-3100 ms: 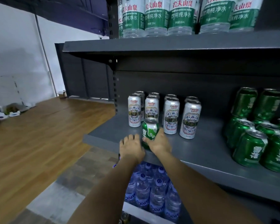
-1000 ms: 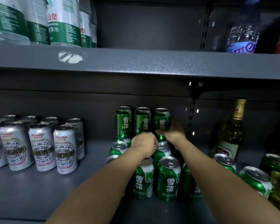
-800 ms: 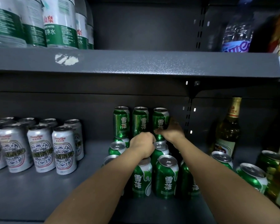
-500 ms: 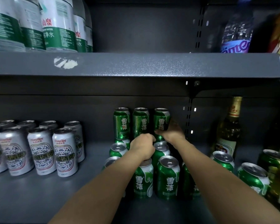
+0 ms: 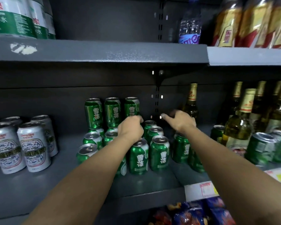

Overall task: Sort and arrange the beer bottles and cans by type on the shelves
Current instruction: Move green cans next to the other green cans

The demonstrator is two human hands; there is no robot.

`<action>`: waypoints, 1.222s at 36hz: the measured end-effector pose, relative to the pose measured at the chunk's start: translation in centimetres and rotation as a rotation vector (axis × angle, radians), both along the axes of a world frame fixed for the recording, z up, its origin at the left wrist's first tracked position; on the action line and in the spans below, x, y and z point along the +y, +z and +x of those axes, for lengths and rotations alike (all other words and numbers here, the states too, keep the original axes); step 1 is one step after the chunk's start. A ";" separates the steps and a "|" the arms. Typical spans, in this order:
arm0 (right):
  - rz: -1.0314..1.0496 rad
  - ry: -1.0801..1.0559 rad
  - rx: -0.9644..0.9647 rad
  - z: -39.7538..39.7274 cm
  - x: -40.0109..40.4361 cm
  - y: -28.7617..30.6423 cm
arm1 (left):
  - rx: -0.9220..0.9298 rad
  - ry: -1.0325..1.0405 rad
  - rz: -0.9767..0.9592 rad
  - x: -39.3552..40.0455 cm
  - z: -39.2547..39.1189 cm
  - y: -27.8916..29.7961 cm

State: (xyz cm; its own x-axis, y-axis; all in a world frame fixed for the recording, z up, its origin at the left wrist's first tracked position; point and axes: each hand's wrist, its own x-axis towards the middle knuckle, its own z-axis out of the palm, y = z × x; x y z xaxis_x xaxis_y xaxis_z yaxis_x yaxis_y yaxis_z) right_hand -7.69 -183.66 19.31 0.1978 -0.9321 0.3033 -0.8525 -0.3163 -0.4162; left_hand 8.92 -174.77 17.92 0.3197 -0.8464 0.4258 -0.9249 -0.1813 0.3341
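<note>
Two bare forearms reach over the grey shelf (image 5: pixel 39 189) toward a block of green cans (image 5: pixel 139 157) standing upright at its middle; three more green cans form an upper row (image 5: pixel 112 112) stacked on the rear cans against the back panel. The left hand (image 5: pixel 131 129) is above the middle of the block, just in front of the right-hand can of the upper row, its fingers curled inward; whether they touch a can cannot be told, and nothing is seen gripped. The right hand (image 5: pixel 181 121) is raised to the right of the stack, above the green cans at the block's right edge, its fingers loosely spread, slightly blurred and holding nothing. To the left, well apart from the green block, stands a cluster of white cans (image 5: pixel 33 147) with blue patterned labels. To the right, green glass bottles (image 5: pixel 238 125) with gold foil necks stand upright, with further green cans (image 5: pixel 260 149) in front of them. The upper shelf (image 5: pixel 104 52) carries water bottles (image 5: pixel 15 18) with green labels on the left and gold-wrapped bottles (image 5: pixel 250 21) on the right.
</note>
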 end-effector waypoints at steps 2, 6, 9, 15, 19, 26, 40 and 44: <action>0.140 0.024 0.144 -2.1 0.0 0.0 | -0.003 -0.019 0.004 0.0 -1.4 0.0; 0.383 0.108 0.421 -4.7 -0.2 -0.6 | 0.006 -0.026 0.013 0.1 -3.4 -0.3; 0.223 0.093 0.525 -5.2 0.5 -1.2 | 0.021 -0.021 0.029 0.4 -4.2 -0.5; 0.089 0.083 0.310 -5.0 0.2 -1.5 | 0.032 -0.036 0.025 0.7 -4.5 -0.6; 0.013 0.051 -0.062 -4.2 0.1 0.5 | 0.098 -0.127 0.013 -0.1 -4.4 -0.4; -0.019 0.226 -0.644 -0.8 0.8 4.8 | 0.562 -0.216 -0.063 -2.3 -5.0 -0.1; 0.087 0.252 -0.530 5.2 -1.5 1.0 | 0.274 -0.031 -0.002 -3.1 0.0 0.6; 0.104 0.214 -0.476 6.7 -3.2 0.2 | 0.038 0.018 0.120 -2.6 0.8 0.6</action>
State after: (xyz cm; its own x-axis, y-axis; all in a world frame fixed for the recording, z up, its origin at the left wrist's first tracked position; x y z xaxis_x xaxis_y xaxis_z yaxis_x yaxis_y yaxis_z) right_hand -1.02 -186.84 19.50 0.2494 -0.9160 0.3143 -0.4824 -0.3990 -0.7798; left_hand 9.70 -177.36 18.48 0.3497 -0.8844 0.3091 -0.9081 -0.2388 0.3440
